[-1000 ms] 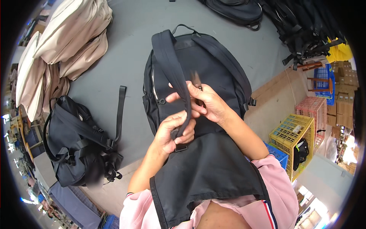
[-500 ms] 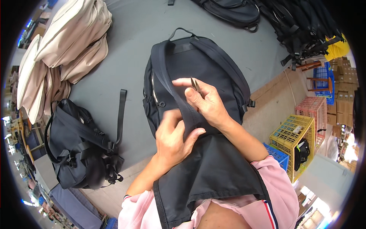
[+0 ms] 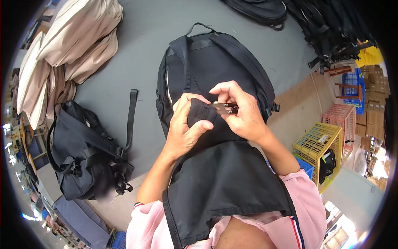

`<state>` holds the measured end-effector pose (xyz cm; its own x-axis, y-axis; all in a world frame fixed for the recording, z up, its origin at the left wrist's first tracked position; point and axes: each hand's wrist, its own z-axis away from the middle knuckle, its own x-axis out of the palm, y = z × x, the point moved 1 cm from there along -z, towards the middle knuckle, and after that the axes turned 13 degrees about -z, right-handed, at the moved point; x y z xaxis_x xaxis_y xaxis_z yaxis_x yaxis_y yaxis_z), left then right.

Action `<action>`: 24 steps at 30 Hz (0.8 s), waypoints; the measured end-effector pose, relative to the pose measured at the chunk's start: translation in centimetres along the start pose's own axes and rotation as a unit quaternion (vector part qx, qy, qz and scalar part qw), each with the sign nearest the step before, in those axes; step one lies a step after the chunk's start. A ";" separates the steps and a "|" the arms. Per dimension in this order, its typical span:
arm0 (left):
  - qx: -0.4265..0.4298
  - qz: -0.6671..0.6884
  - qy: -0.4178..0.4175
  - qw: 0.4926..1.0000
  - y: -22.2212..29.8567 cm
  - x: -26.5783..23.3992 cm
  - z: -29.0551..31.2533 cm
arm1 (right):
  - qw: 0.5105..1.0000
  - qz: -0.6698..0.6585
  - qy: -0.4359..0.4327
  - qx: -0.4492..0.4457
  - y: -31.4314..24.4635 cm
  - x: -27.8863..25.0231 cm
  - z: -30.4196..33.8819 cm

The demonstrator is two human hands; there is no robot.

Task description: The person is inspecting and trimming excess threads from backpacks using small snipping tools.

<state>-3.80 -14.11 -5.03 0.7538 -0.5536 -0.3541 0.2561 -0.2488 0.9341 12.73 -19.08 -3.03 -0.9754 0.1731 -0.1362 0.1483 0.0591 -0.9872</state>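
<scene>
A black backpack (image 3: 219,66) lies on the grey table (image 3: 145,54) in front of me, its top handle pointing away and its shoulder straps facing up. My left hand (image 3: 178,133) pinches the lower end of the left shoulder strap (image 3: 201,114), folded up so its stitching shows. Right beside it, my right hand (image 3: 248,116) grips small thread snips (image 3: 224,108) whose tips reach the strap's edge. Whether the blades touch a thread is too small to see. A black apron (image 3: 228,178) covers my front, below the bag.
Beige bags (image 3: 78,37) are piled at the far left, with another black backpack (image 3: 83,153) and its loose strap nearer me. More black bags (image 3: 327,29) heap at the far right. Yellow (image 3: 311,141) and pink crates (image 3: 338,120) stand on the floor to the right.
My left hand has moved up and turned the strap end over. The snips, earlier pointing up in my right hand, now point left at the strap's edge.
</scene>
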 end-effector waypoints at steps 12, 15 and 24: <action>-0.022 0.001 -0.026 0.999 0.1 0.5 0.5 | 0.981 0.129 -0.097 -0.112 -1.7 -2.6 0.1; -0.031 0.000 -0.024 0.999 -0.2 0.6 0.7 | 0.979 0.135 -0.073 -0.133 -1.0 -2.6 0.4; -0.031 0.001 -0.012 0.999 -0.4 0.6 0.1 | 0.985 0.132 -0.040 -0.101 -0.9 -2.6 0.3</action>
<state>-3.56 -14.41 -5.63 0.7393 -0.5737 -0.3526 0.2919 -0.1989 0.9355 15.09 -19.83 -1.79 -0.9066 0.1321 -0.4008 0.4210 0.2179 -0.8805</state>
